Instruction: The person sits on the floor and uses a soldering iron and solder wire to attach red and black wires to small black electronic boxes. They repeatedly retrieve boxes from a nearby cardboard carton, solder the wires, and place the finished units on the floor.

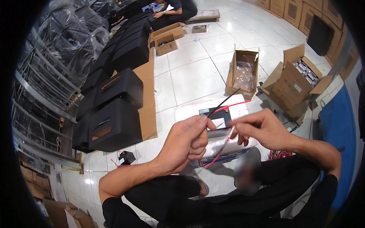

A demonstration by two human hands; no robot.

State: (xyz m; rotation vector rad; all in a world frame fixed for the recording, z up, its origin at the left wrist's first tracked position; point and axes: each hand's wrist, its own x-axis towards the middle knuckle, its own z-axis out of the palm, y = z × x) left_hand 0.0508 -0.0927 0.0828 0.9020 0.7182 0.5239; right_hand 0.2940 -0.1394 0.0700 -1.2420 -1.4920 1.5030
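Note:
My left hand (186, 140) is closed in a pinch on a thin black cable (227, 99), whose free end sticks out up and to the right. Opposite it, my right hand (262, 129) pinches a thin red wire (215, 161) close to a small white piece on it. That wire loops down below my left hand. Beyond the fingers, a black block-shaped battery (224, 114) with a white label rests on white foam (186, 111). A thicker red lead (239, 103) runs across its top. My fingers partly hide the battery.
Black speaker-like cabinets (118, 121) line the left on cardboard. Open cartons, one with clear plastic bags (243, 74) and one with packed parts (306, 72), stand ahead right. Red wires (279, 155) lie by my right knee. Another person (176, 11) crouches at the back.

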